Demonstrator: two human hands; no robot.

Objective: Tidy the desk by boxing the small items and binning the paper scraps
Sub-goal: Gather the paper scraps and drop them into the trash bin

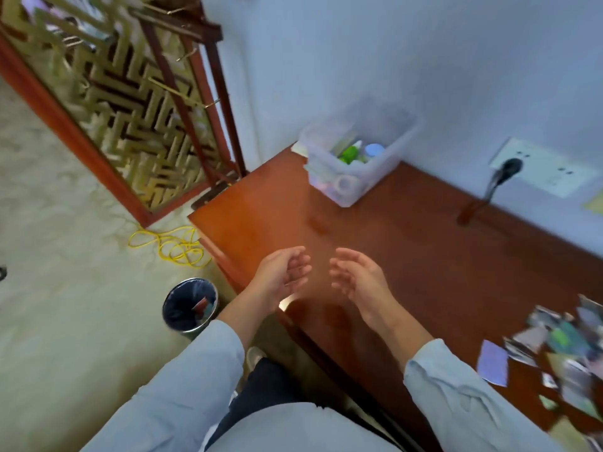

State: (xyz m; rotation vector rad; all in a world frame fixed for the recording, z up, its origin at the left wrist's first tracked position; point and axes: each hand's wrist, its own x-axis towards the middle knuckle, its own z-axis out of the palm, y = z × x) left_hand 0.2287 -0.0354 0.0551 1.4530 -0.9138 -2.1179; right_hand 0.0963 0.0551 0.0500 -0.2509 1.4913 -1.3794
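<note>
Both hands hover above the bench (408, 256), palms facing each other. The left hand (284, 272) and right hand (357, 278) have loosely curled fingers and hold nothing. Beyond them, the clear plastic box (385, 164) sits at the bench's far left corner near the wall (424, 60), set askew, one corner pointing toward the person, small items inside. Paper scraps (554, 347) lie scattered at the bench's right end. The lined bin (195, 329) stands on the floor (65, 288) left of the bench, near a yellow cable (176, 246) and a lattice screen (130, 109).
</note>
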